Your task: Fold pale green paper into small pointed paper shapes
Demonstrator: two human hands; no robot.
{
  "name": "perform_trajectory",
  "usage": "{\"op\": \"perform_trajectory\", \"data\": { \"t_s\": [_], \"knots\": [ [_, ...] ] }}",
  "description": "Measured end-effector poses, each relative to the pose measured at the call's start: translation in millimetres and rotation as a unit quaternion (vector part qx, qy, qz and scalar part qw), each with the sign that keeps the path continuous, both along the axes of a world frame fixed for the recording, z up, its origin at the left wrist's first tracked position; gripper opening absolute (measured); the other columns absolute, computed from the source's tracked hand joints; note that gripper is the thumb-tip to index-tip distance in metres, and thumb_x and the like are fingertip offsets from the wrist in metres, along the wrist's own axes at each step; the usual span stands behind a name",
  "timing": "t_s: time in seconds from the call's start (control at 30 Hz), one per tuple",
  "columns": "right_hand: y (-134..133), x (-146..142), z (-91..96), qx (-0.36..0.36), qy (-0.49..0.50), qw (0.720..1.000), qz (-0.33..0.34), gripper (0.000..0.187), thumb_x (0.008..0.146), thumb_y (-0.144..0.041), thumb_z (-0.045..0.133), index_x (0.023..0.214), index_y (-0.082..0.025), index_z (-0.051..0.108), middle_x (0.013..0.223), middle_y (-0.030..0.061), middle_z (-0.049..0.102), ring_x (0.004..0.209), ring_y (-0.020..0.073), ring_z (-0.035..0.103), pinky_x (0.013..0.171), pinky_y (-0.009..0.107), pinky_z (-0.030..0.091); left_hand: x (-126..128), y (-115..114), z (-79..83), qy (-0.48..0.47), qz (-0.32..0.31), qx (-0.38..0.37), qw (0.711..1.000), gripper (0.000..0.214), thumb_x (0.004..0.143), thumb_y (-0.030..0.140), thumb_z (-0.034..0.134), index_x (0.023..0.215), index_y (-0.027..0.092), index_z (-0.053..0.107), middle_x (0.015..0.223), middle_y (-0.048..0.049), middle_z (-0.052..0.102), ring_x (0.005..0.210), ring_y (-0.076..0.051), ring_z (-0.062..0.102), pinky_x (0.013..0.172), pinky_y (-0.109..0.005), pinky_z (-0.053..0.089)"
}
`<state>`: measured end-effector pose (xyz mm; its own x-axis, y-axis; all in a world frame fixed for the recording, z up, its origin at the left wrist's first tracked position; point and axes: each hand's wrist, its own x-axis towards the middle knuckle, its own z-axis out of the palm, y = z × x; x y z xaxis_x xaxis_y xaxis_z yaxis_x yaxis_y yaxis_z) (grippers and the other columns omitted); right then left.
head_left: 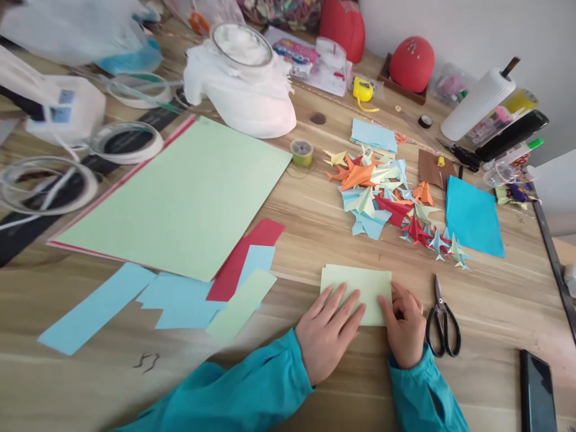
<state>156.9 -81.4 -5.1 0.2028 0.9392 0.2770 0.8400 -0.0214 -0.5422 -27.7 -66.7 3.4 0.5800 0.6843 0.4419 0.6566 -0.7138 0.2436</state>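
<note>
A small folded pale green paper (360, 285) lies on the wooden table near the front edge. My left hand (326, 330) rests flat on its lower left part, fingers stretched out and together. My right hand (405, 327) presses on the paper's lower right corner with fingers curled down onto it. Both arms wear teal sleeves. Black scissors (443, 324) lie just right of my right hand.
A large pale green sheet (180, 198) lies at left with blue, red and green offcuts (189, 297) below it. A pile of folded paper shapes (387, 198), a blue sheet (472, 216), tape rolls (126, 141) and a phone (537, 390) surround the work spot.
</note>
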Motion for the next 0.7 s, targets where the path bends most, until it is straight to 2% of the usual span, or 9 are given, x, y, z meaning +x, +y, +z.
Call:
{"op": "perform_trajectory", "data": {
  "t_s": [0.1,0.27,0.43,0.7],
  "knots": [
    [-0.6,-2.4,4.2,-0.003,-0.005,1.000,0.003,0.030,0.080,-0.030,0.058,0.107,-0.016,0.059,0.051,-0.0050,0.045,0.062,0.0162,0.053,0.080,0.038,0.041,-1.2,2.0,-5.5,0.012,-0.002,-0.036,0.999,0.035,0.082,0.029,0.053,0.116,0.021,0.056,0.127,-0.0068,0.052,0.122,-0.030,0.041,0.102,-0.049,0.030],
    [-0.9,-5.2,8.8,-0.020,-0.006,1.000,0.005,0.022,0.081,-0.026,0.056,0.100,-0.018,0.063,0.054,-0.0042,0.045,0.058,0.0139,0.050,0.083,0.040,0.041,-3.0,3.1,-7.2,0.019,0.008,-0.078,0.997,0.036,0.083,0.028,0.052,0.118,0.024,0.055,0.129,-0.0050,0.051,0.126,-0.028,0.038,0.106,-0.049,0.025],
    [-0.9,-5.8,10.1,-0.025,-0.006,1.000,0.010,0.022,0.081,-0.023,0.057,0.101,-0.018,0.063,0.053,-0.0058,0.043,0.052,0.0116,0.046,0.086,0.041,0.040,-2.5,3.2,-6.6,0.015,0.007,-0.087,0.996,0.034,0.083,0.027,0.050,0.117,0.025,0.055,0.130,-0.0021,0.051,0.126,-0.027,0.037,0.107,-0.049,0.024],
    [-0.4,-6.5,9.9,-0.026,-0.009,1.000,0.005,0.021,0.081,-0.024,0.056,0.099,-0.018,0.063,0.052,-0.0061,0.042,0.051,0.0114,0.046,0.087,0.042,0.040,-2.3,3.8,-5.2,0.014,0.009,-0.093,0.996,0.035,0.083,0.027,0.050,0.118,0.026,0.055,0.128,-0.0037,0.052,0.125,-0.026,0.038,0.106,-0.049,0.026]
  ]
}}
